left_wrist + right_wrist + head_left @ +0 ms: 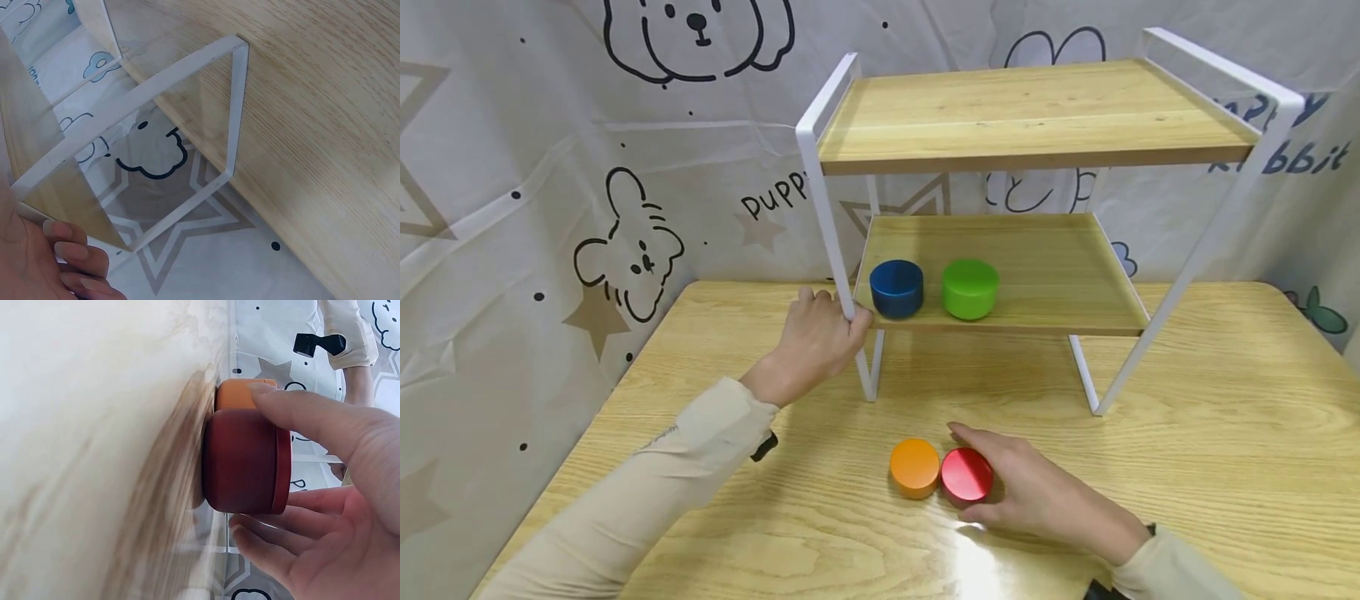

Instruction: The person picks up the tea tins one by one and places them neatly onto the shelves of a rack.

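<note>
My right hand [996,483] grips a red round tin [966,473] that stands on the wooden table [1225,450]. The right wrist view shows the thumb over the red tin [240,462] and the fingers [269,544] curled under its other side. An orange tin [914,467] touches the red one on its left. My left hand [831,321] holds the front-left white post of a two-tier shelf rack [827,208]. Its fingertips [69,250] lie against the white frame [231,112] in the left wrist view. A blue tin [896,287] and a green tin [970,288] stand on the lower shelf.
The rack's top shelf [1030,108] carries nothing. A white cloth printed with cartoon dogs [625,242] hangs behind and beside the table. Bare tabletop lies to the right of the rack's right leg [1120,375].
</note>
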A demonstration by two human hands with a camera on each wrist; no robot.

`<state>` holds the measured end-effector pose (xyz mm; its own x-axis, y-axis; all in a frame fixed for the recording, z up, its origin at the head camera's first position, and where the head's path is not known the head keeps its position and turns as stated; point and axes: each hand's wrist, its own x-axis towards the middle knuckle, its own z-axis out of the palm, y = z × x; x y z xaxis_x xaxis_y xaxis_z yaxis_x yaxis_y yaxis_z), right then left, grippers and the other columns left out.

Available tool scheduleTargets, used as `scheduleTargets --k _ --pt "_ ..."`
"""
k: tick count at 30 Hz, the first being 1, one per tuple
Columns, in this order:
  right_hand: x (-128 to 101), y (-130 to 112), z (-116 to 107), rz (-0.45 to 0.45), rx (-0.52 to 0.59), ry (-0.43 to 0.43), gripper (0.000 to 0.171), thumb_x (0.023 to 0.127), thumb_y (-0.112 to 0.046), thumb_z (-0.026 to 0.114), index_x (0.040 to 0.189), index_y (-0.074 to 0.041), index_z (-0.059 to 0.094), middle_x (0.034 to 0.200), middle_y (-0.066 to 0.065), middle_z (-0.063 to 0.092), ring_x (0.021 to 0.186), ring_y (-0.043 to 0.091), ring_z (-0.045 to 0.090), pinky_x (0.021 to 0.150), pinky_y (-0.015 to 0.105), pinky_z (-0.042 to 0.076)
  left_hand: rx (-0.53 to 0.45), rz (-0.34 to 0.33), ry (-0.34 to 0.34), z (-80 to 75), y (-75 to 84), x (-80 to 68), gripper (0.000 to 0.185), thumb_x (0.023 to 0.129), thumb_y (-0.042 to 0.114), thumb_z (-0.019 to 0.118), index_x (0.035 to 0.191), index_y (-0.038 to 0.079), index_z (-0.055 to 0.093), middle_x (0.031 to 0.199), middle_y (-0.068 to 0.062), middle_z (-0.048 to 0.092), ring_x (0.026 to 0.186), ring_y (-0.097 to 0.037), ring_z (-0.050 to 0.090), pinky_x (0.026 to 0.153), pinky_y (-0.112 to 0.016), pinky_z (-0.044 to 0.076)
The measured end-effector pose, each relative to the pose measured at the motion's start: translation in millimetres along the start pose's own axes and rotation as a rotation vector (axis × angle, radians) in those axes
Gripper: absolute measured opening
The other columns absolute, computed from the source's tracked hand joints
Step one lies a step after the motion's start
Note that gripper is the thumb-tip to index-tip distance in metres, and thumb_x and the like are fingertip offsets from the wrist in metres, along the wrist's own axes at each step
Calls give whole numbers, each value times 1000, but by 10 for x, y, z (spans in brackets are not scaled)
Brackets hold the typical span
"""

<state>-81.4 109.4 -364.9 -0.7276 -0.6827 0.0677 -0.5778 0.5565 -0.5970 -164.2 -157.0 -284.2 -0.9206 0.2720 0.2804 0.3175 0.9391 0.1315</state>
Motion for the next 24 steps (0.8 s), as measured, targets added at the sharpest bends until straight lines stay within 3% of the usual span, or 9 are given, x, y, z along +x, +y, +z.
scheduleTargets --k 10,19,24 --pt "8 34 22 -19 7 -22 77 74 -21 82 137 5 45 129 17 57 112 28 59 93 44 47 -42 -4 6 1 -1 6 37 89 25 20 53 15 25 58 -3 30 56 -25 36 71 -41 34" --pt "4 52 37 -49 10 -8 64 74 -18 82 128 2 54 119 9 63 101 20 61 86 37 51 28 77 51 16 -11 -25 29 88 18 21 59 15 23 57 -2 26 54 -23 33 69 -42 34" --pt "8 59 32 -46 4 -3 63 74 -18 82 127 2 55 118 8 64 100 19 61 85 36 51 15 52 39 5 -4 -14 32 88 21 20 56 16 22 57 -2 27 55 -23 33 70 -42 35"
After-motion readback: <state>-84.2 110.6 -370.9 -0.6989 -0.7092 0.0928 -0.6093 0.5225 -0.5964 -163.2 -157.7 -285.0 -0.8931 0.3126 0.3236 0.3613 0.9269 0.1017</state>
